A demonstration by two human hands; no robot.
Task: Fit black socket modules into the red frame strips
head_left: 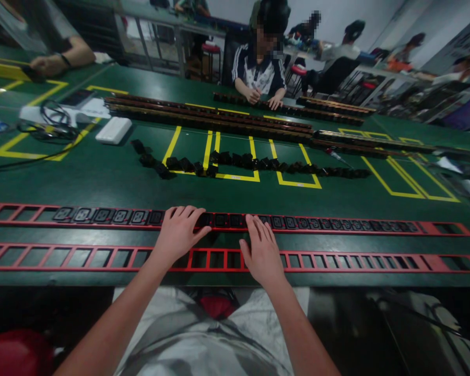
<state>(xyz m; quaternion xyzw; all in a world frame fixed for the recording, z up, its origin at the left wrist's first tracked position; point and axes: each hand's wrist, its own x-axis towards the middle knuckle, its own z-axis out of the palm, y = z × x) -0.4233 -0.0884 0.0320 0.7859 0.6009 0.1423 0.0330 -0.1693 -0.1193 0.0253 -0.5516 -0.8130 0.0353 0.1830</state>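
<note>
A long red slotted strip (446, 228) lies across the green table, with black socket-like modules (121, 216) seated in most of its openings. Several openings at its left end hold no module. My left hand (179, 234) rests over the middle of this strip, its fingers stretched across the modules and the thumb apart. Farther right, my right hand (263, 248) touches the same strip with extended fingers, the thumb spread to the left. Whatever lies directly under the fingers is hidden. Nearer to me runs a second red strip (433, 262) with bare openings, parallel to the first.
Loose black pieces (297, 167) form an uneven row beyond the strips. Behind them lie long dark bars (235, 122), a thin screwdriver-like tool (339, 156), a white box (114, 130) and black cables (55, 125). A co-worker (260, 68) sits opposite; another person's arm (62, 47) reaches in at left.
</note>
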